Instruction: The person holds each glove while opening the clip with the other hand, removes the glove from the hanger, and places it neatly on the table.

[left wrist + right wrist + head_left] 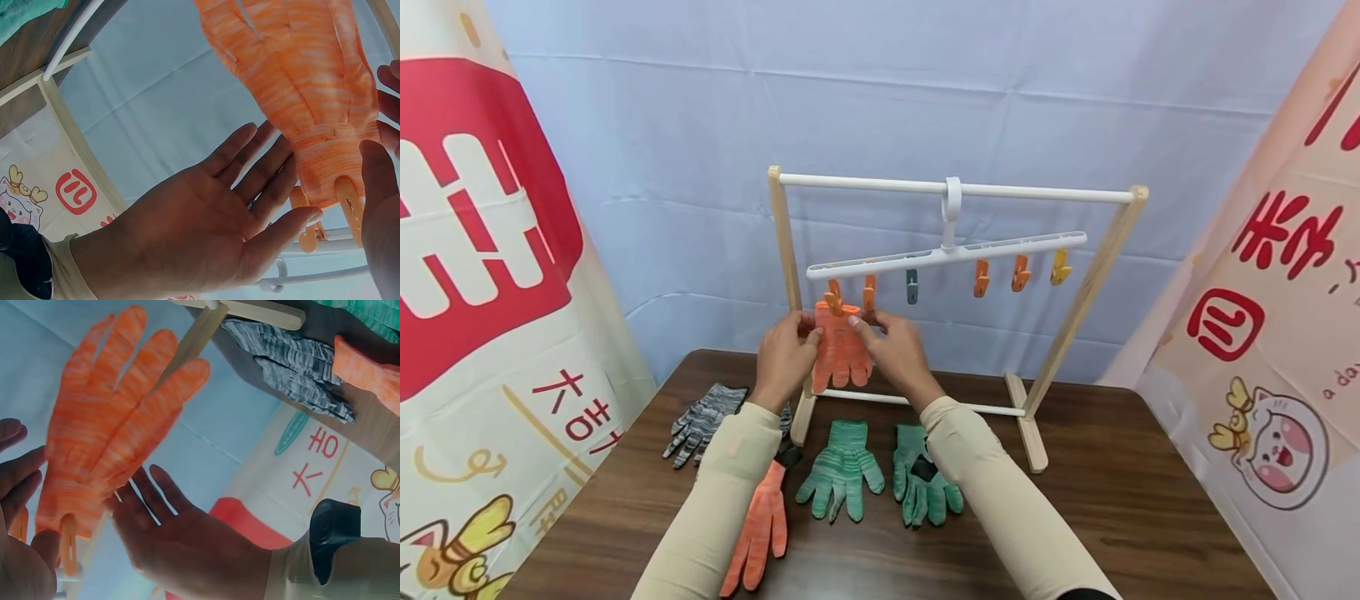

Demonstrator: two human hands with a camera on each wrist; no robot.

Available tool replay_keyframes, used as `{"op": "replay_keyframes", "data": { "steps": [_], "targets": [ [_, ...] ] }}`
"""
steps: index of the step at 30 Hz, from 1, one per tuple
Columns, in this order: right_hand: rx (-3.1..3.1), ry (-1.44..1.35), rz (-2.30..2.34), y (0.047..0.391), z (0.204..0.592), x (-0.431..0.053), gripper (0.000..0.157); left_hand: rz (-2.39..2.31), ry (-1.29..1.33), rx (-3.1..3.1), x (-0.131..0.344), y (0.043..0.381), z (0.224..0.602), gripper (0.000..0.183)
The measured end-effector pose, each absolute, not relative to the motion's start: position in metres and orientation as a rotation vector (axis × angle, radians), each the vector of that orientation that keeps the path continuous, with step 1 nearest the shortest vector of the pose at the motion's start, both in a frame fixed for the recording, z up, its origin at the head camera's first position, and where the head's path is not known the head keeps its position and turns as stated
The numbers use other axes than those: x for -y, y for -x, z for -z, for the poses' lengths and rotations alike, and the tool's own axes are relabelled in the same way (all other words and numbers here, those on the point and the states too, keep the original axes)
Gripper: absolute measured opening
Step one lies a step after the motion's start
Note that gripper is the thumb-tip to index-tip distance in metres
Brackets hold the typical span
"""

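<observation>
An orange knit glove (842,354) hangs fingers down, its cuff caught in an orange clip (833,298) at the hanger's low left end. My left hand (786,354) is at the cuff's left edge, thumb and fingertips against the fabric. At the opposite edge is my right hand (897,346), its thumb tip over the cuff corner and its straight fingers beside and behind it. A second orange clip (869,292) hangs just above the right fingertips. In the left wrist view, the right palm (194,231) shows; in the right wrist view, the left palm (194,544) does.
The white hanger (1015,247) tilts on a wooden-framed rack (1067,308), carrying several more clips. On the brown table (1120,517) lie two green gloves, one plain (842,467) and one with a dark patch (917,496), an orange glove (767,525) and grey-striped gloves (707,421).
</observation>
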State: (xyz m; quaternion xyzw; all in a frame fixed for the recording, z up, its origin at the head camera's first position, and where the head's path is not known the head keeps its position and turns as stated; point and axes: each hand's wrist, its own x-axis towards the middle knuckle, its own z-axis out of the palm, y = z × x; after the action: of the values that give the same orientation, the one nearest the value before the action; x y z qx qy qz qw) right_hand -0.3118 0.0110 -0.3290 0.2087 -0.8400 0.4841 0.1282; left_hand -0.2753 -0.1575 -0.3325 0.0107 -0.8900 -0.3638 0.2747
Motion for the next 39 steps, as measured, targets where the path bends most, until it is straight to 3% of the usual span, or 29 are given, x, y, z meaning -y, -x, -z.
{"op": "replay_keyframes", "data": {
  "steps": [10,17,39],
  "targets": [
    [2.453,-0.655,-1.366,0.305,0.327,-0.002,0.045,0.961,-0.027,2.387,0.159,0.275,0.333,0.007],
    [2.431,-0.691,-1.483,0.296,0.312,0.007,0.060,0.950,-0.005,2.400,0.159,0.274,0.333,0.007],
    [2.252,-0.751,-1.576,0.299,0.290,0.020,0.044,1.130,0.100,2.376,0.161,0.272,0.331,0.011]
  ]
}}
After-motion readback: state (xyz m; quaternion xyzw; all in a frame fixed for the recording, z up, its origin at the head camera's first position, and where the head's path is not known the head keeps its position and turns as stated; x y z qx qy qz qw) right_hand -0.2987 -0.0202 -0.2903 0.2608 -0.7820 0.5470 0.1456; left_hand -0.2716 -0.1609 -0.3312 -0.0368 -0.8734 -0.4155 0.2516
